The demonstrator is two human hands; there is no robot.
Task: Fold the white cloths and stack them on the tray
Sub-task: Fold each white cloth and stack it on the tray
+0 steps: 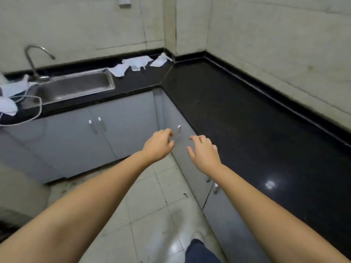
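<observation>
Several crumpled white cloths (133, 65) lie on the black counter at the back, right of the sink, with one more (160, 60) near the corner. More white cloths (11, 88) are heaped at the far left by the tap. My left hand (158, 144) and my right hand (204, 152) reach forward side by side over the cabinet fronts, fingers apart and curled, holding nothing. Both are well short of the cloths. No tray is clearly visible; a transparent rimmed object (28, 109) sits at the left counter edge.
An L-shaped black counter (237, 114) runs along the back and right walls. A steel sink (74, 86) with a curved tap (32, 59) is set in at the left. Grey cabinet doors (95, 141) stand below, over a tiled floor (152, 215).
</observation>
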